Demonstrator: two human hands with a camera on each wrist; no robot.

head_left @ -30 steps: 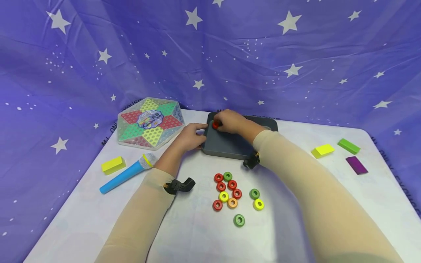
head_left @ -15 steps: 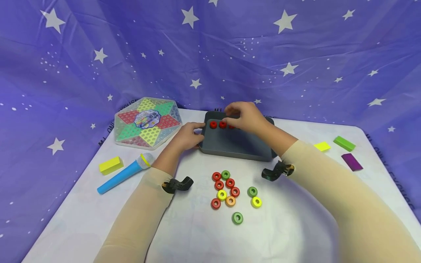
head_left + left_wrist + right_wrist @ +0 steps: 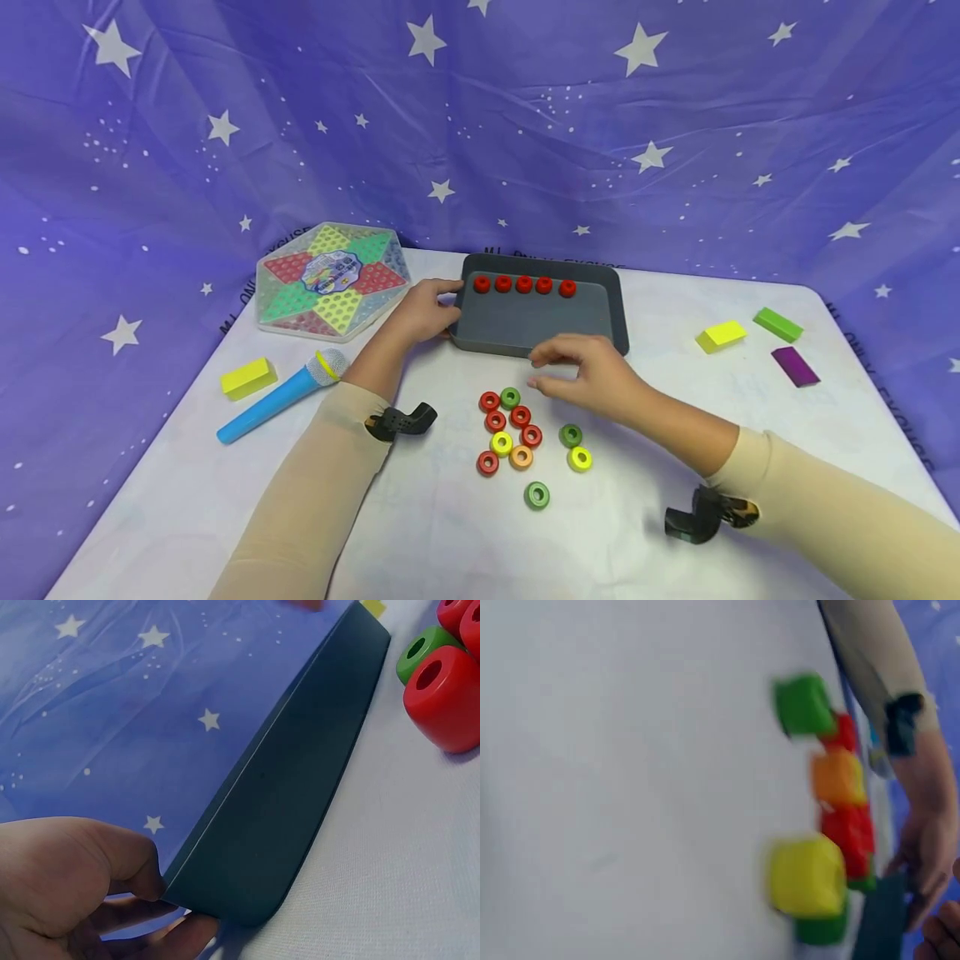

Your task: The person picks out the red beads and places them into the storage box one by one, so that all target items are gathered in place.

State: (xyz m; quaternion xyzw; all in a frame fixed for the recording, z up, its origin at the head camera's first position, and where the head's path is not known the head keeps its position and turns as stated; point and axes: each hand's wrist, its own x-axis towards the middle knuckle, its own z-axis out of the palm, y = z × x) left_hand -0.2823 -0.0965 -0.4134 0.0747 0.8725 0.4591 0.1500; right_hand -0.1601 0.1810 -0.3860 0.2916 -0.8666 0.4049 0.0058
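My left hand (image 3: 424,312) grips the left side of a dark grey tray (image 3: 525,332). In the left wrist view, its fingers (image 3: 187,934) and thumb meet the tray's corner. Inside the tray, several red beads (image 3: 524,285) form a row along the back wall. My right hand (image 3: 588,375), holding nothing, is over the cloth just in front of the tray, thumb and fingers spread apart. Loose chunky beads with holes lie in front of it: red (image 3: 531,436), yellow (image 3: 501,443), orange (image 3: 521,457) and green (image 3: 537,496). The right wrist view is blurred.
Left of the tray stand a hexagonal Chinese checkers board (image 3: 333,279), a blue toy microphone (image 3: 281,404) and a yellow block (image 3: 248,379). To the right are yellow (image 3: 722,337), green (image 3: 777,324) and purple (image 3: 795,367) blocks. A starry purple curtain hangs behind.
My right hand has let go of a red bead in the back row and drawn back toward me, out of the tray. The left hand has stayed at the tray's side.
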